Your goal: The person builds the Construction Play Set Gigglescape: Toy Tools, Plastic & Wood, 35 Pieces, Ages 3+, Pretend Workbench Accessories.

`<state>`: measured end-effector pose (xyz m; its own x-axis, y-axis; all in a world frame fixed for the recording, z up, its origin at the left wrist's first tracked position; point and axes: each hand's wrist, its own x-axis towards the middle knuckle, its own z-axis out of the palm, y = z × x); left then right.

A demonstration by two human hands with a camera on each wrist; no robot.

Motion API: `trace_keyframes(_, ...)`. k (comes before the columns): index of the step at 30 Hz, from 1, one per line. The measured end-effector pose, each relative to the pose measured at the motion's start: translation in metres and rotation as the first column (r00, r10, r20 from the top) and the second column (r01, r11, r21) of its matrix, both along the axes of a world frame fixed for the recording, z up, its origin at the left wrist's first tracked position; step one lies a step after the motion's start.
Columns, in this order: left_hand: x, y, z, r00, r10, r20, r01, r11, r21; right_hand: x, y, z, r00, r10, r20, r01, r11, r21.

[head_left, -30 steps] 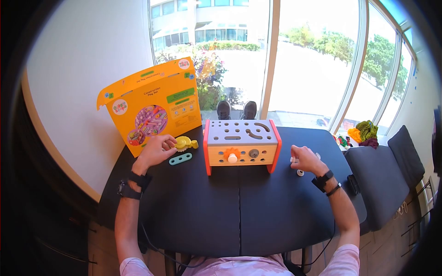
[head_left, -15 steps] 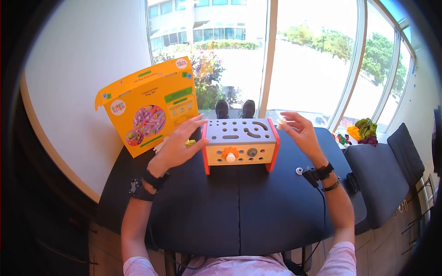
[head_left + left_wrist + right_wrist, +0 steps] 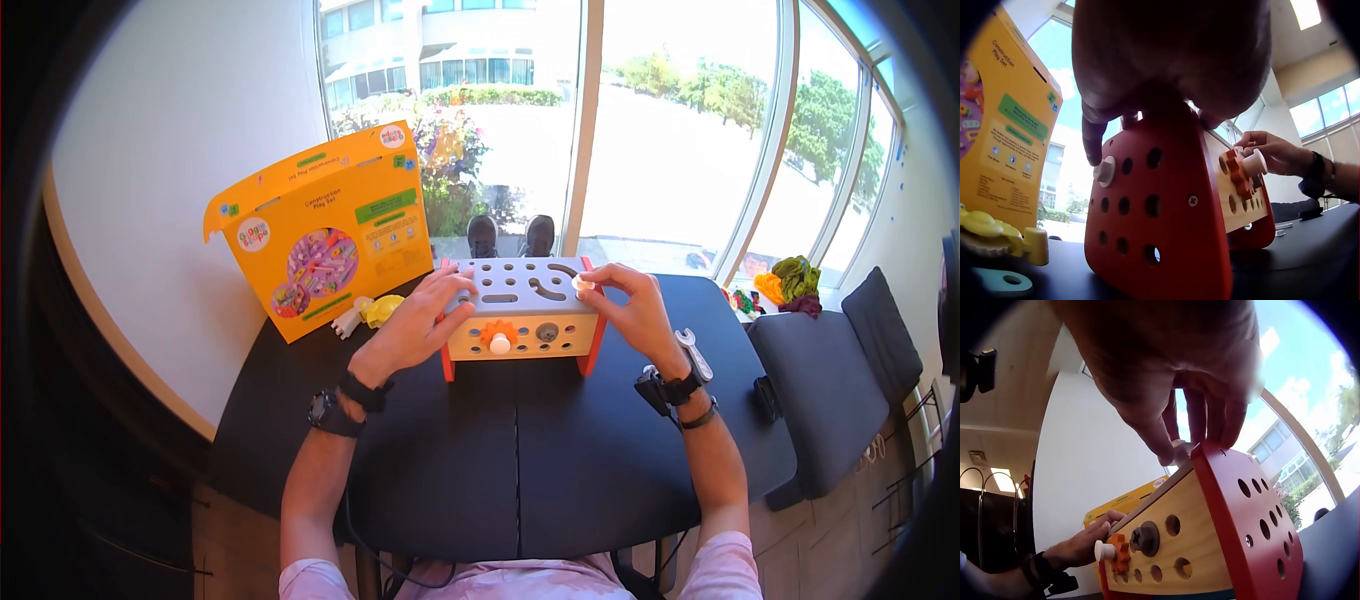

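Note:
A toy workbench [image 3: 520, 335] with a grey holed top, wooden front and red side panels stands upright on the table. My left hand [image 3: 415, 325] rests on its left end, thumb toward the front and fingers over the top. Below a fingertip, a white peg [image 3: 1106, 171] sticks out of the red side panel. My right hand [image 3: 630, 310] pinches a small white piece [image 3: 583, 285] between thumb and fingers at the top's right end; its lower part is hidden. On the front, an orange gear [image 3: 1240, 175] is held by a white-headed peg, beside a grey screw [image 3: 1145, 539].
A yellow play-set box [image 3: 330, 235] stands behind on the left. Near it lie yellow toy parts [image 3: 997, 231] and a teal strip [image 3: 1004, 282]. A grey toy wrench [image 3: 692, 355] lies right of the workbench. A dark chair [image 3: 820, 400] stands beside the table's right edge.
My right hand has picked up the white piece from the table's right and carried it left to the workbench top. My left hand has moved right from the yellow parts onto the workbench's left end.

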<state>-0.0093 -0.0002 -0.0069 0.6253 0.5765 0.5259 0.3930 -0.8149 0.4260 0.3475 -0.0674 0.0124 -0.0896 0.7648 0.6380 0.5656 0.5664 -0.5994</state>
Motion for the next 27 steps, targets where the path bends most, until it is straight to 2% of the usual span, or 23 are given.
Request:
trace_keyframes(5,-0.002,0.004,-0.005,1.0,-0.008,-0.008,0.008,1.0,0.011,-0.004,-0.002,0.003,0.998,-0.026,0.062,0.023,0.998,0.053)
trace_keyframes(14,-0.003,0.004,-0.007,1.0,-0.026,0.003,0.026,0.999,0.021,-0.005,0.0,0.013,0.996,-0.03,0.088,0.031,0.999,-0.011)
trace_keyframes(17,-0.003,0.006,-0.007,1.0,-0.015,0.002,0.015,0.999,0.031,-0.003,0.007,0.002,0.985,-0.093,0.144,0.079,0.992,0.102)
trace_keyframes(20,-0.004,0.004,-0.006,1.0,-0.019,0.008,0.019,0.999,0.028,0.004,0.002,0.005,0.968,-0.197,0.154,0.184,0.978,0.093)
trace_keyframes(23,-0.003,0.005,-0.008,1.0,-0.026,0.011,0.026,0.999,0.028,0.011,0.0,0.01,0.943,-0.291,0.164,0.313,0.941,-0.128)
trace_keyframes(25,-0.003,0.006,-0.009,1.0,-0.017,0.013,0.016,0.999,0.033,-0.008,-0.001,0.006,0.983,-0.172,-0.063,0.175,0.983,0.052)
trace_keyframes(27,-0.003,0.004,-0.007,1.0,-0.023,0.014,0.023,1.0,0.021,-0.013,0.001,0.001,0.989,-0.071,-0.132,0.09,0.985,0.144)
